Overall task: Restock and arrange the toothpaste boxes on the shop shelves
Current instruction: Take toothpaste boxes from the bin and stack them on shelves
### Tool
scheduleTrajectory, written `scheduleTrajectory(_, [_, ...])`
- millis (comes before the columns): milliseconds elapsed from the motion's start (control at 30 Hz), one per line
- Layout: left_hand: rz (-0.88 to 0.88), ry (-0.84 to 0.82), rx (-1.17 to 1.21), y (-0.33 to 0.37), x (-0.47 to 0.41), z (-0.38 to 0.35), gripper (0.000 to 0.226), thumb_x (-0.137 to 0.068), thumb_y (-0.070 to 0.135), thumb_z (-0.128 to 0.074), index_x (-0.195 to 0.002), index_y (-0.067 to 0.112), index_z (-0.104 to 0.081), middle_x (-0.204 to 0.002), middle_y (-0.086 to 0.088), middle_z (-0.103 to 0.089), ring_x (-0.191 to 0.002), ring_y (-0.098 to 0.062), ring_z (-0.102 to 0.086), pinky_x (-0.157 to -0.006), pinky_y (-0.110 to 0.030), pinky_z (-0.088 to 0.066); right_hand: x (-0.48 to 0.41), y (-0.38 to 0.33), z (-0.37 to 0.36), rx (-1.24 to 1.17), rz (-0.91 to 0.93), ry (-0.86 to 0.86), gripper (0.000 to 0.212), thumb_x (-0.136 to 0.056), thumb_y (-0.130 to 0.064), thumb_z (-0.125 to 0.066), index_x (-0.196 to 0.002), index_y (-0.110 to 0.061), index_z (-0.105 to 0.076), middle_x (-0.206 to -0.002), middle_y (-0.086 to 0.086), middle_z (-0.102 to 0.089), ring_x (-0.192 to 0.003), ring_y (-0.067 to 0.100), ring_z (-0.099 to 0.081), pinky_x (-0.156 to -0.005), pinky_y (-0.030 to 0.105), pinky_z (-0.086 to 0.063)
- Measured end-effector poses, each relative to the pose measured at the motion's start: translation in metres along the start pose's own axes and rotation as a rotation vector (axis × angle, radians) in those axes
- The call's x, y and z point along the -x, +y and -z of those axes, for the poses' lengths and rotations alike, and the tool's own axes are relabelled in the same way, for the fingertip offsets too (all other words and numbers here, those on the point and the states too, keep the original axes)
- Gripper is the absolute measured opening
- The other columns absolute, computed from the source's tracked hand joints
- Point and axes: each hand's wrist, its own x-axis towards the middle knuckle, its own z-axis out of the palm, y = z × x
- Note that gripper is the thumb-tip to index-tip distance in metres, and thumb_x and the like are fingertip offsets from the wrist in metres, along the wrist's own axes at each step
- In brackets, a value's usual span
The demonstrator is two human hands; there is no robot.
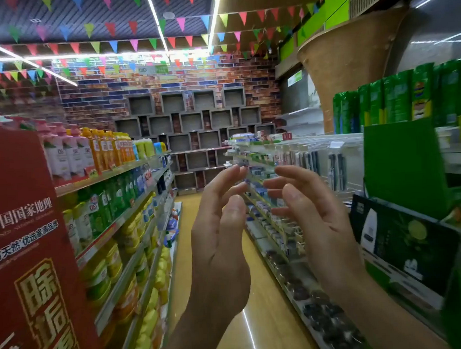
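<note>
Red promo board [25, 240] is filling the space far left of my fingers. Bottle shelves [123, 208] are running along just left of them, and green packs [408, 101] are standing up and to the right. My left hand [219, 234] and right hand [313, 218] are hovering mid-aisle, palms facing each other, apart, fingers loosely spread and gripping nothing. Toothpaste boxes [244, 139] (probably, it's blurry there) are lying on the right-hand shelving beyond my fingertips.

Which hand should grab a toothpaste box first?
Probably the right hand: it is empty and on the same side as the toothpaste boxes. The left hand, also empty, is farther across.
</note>
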Motion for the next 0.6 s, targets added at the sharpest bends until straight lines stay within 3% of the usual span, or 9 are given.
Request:
scheduleTrajectory(200, [-0.005, 0.061, 0.018, -0.090, -0.050, 0.029, 0.034, -0.085, 0.037, -0.043, -0.116, 0.032, -0.056, -0.115, 0.018, -0.066, -0.113, -0.008, -0.060, -0.086, -0.018, -0.048, -0.044, 0.088, -0.019, 0.016, -0.013, -0.005, 0.039, -0.078, -0.051, -0.048, -0.111, -0.032, -0.059, -0.103, -0.015, -0.067, -0.102, 0.005, -0.063, -0.084, 0.025, -0.054])
scheduleTrajectory(433, [0.012, 0.092, 0.021, -0.227, -0.137, 0.071, 0.040, -0.084, 0.042, -0.039, -0.119, 0.030, -0.056, -0.118, 0.016, -0.065, -0.116, -0.009, -0.059, -0.093, -0.029, -0.048, -0.130, 0.208, -0.067, 0.061, -0.043, 0.009, 0.036, -0.078, -0.051, -0.048, -0.108, -0.035, -0.060, -0.106, -0.011, -0.067, -0.104, 0.008, -0.063, -0.088, 0.034, -0.053])
scheduleTrajectory(600, [0.013, 0.068, 0.065, -0.311, -0.209, 0.083, 0.033, -0.091, 0.026, -0.036, -0.119, 0.028, -0.054, -0.116, 0.017, -0.065, -0.115, -0.007, -0.059, -0.092, -0.022, -0.048, -0.204, 0.285, -0.104, 0.058, -0.056, 0.023, 0.033, -0.079, -0.051, -0.049, -0.107, -0.038, -0.059, -0.107, -0.012, -0.067, -0.104, 0.007, -0.063, -0.088, 0.034, -0.054])
